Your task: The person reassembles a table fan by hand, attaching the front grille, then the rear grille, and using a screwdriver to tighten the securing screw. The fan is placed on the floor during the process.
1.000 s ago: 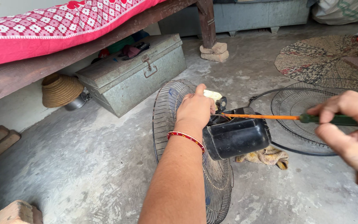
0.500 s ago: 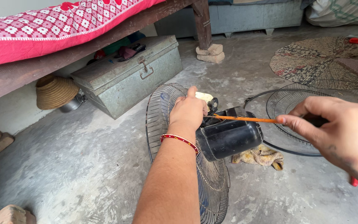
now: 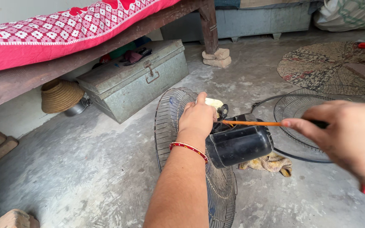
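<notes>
My left hand (image 3: 198,116) grips the top of a black fan motor housing (image 3: 239,143) where it meets the rear wire guard (image 3: 170,122), which stands on edge on the floor. A red beaded bangle sits on that wrist. My right hand (image 3: 351,135) is shut on a screwdriver with an orange shaft (image 3: 252,123); its dark handle is mostly hidden in my fingers. The shaft runs level to the left, and its tip meets the motor top just beside my left fingers.
A second wire fan guard (image 3: 305,114) lies flat on the concrete at right, with a yellowish rag (image 3: 271,162) under the motor. A grey metal trunk (image 3: 136,80) and a woven basket (image 3: 60,95) sit under a wooden cot. A round patterned mat (image 3: 330,63) lies far right.
My right hand slid forward along the screwdriver, covering the green handle. The view shifted slightly; my left hand stays on the motor.
</notes>
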